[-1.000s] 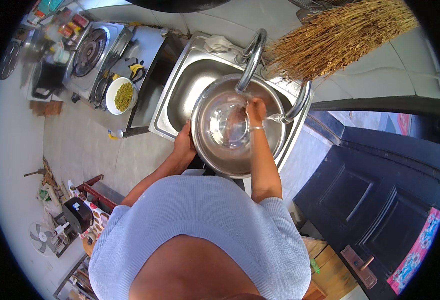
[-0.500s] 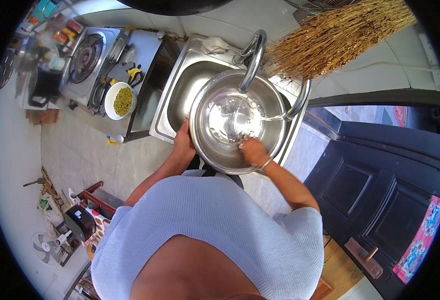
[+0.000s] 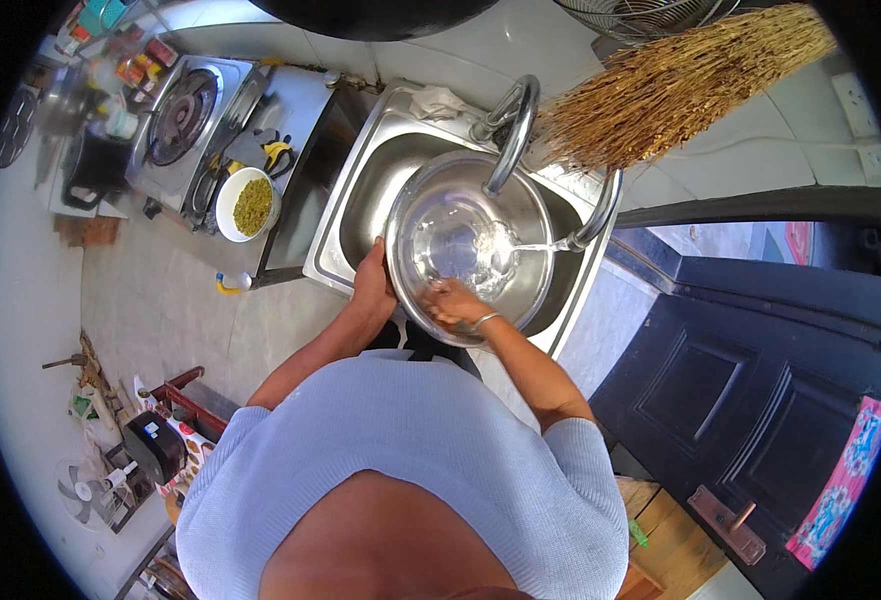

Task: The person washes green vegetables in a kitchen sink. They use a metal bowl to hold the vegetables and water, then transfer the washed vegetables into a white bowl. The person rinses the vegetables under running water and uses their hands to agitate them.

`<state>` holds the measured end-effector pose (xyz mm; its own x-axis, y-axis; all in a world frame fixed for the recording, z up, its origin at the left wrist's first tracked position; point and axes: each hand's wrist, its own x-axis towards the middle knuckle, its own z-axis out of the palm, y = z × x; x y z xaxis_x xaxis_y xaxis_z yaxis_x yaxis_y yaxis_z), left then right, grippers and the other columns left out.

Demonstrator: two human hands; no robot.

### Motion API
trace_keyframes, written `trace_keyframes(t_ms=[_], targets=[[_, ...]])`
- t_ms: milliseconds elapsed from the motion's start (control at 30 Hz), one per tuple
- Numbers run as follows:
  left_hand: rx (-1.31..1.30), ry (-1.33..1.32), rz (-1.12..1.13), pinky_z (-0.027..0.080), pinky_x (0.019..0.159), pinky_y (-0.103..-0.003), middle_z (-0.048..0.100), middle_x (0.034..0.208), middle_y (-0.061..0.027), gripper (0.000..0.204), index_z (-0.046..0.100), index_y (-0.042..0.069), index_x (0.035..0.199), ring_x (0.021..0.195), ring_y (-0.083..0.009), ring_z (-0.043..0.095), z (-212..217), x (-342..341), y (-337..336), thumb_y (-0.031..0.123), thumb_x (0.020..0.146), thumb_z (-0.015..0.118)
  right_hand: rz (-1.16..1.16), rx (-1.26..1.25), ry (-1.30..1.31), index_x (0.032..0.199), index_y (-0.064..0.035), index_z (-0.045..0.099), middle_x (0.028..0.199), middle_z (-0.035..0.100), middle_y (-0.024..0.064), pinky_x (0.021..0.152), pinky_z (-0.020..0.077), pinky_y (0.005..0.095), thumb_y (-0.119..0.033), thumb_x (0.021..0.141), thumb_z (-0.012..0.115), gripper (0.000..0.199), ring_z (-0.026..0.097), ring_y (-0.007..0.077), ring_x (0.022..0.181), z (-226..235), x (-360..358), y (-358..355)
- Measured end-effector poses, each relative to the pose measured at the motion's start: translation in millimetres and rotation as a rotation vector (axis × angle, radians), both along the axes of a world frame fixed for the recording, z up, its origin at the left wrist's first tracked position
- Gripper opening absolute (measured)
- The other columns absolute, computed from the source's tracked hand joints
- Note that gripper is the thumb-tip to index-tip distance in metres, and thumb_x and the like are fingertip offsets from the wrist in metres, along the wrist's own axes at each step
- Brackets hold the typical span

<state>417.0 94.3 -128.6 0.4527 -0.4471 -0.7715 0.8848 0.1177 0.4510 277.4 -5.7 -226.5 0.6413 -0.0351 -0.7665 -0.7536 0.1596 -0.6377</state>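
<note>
A large round stainless-steel bowl (image 3: 470,240) sat tilted in the rectangular stainless-steel sink basin (image 3: 360,210), its open mouth facing up toward the camera and a shallow pool of water glinting on its bottom. The left hand (image 3: 372,283) was clamped on the bowl's near-left rim, its fingers curled over the edge and closed against the metal, the thumb side lying outside the wall. The right hand (image 3: 452,303) lay inside the bowl against the lower part of its inner wall, fingers (image 3: 438,293) loosely bent and close together, pressed flat to the wet steel; whether anything small was tucked beneath them could not be told. A thin metal bangle (image 3: 484,321) circled that wrist.

A curved chrome tap spout (image 3: 512,140) arched over the bowl from the back of the sink, and a second bent metal pipe (image 3: 598,215) at the sink's right edge sent a thin stream of water sideways into the bowl. A bundle of dry straw-coloured broom bristles (image 3: 680,85) rested on the pale counter just behind the sink. Well apart to the left, a white round bowl of yellow-green grains (image 3: 248,204) stood beside a steel gas burner (image 3: 178,112).
</note>
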Motion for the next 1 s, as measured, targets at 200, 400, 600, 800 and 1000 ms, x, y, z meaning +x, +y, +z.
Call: trace_keyframes(t_ms=[200,400,600,800,1000], targets=[[-0.051,-0.053,-0.035,0.048,0.086,-0.036,0.062,0.105,-0.0090,0.037,0.054,0.005,0.114,0.096,-0.0208,0.060,-5.9,-8.3,5.9,0.033,0.100,0.034,0.382,-1.178,-0.579,0.073,0.0026,0.059,0.072,0.062,0.0222,0.062,0.0504,0.0443,-0.013,0.073,0.058,0.016,0.064,0.0335,0.068,107.7,88.3,-28.0],[-0.065,-0.103,-0.113,0.045,0.093,-0.039,0.060,0.114,-0.0106,0.039,0.051,0.005,0.119,0.104,-0.0227,0.058,1.9,-14.0,2.3,0.034,0.101,0.031,-0.005,-1.516,-0.804,0.086,-0.0085,0.066,0.111,0.058,0.0095,0.076,0.0489,0.0369,-0.022,0.073,0.066,0.019,0.052,0.0276,0.107,160.8,107.2,-64.0],[-0.002,-0.156,-0.026,0.043,0.094,-0.040,0.059,0.115,-0.0121,0.042,0.050,0.002,0.123,0.104,-0.0249,0.057,13.1,-18.4,1.4,0.034,0.101,0.032,-0.297,-1.257,-0.969,0.103,-0.0120,0.062,0.111,0.058,0.0069,0.098,0.0314,0.0445,-0.029,0.075,0.068,0.033,0.047,0.0283,0.114,97.2,101.2,-59.9],[-0.089,-0.183,-0.067,0.045,0.094,-0.039,0.059,0.118,-0.0125,0.049,0.050,0.002,0.124,0.107,-0.0246,0.056,-3.6,8.5,25.5,0.040,0.100,0.032,-0.392,-1.613,-0.379,0.117,-0.0091,0.056,0.089,0.060,0.0155,0.077,0.0452,0.0418,-0.035,0.077,0.066,0.049,0.057,0.0329,0.084,29.5,10.6,-152.6],[-0.144,-0.083,0.030,0.041,0.101,-0.045,0.053,0.127,-0.0156,0.059,0.043,0.003,0.132,0.117,-0.0306,0.051,-40.3,50.0,36.4,0.048,0.099,0.024,-0.590,-1.096,-0.384,0.085,0.0015,0.057,0.060,0.053,0.0168,0.050,0.0396,0.0369,-0.024,0.081,0.069,0.029,0.051,0.0295,0.052,59.8,-77.6,-95.3]])
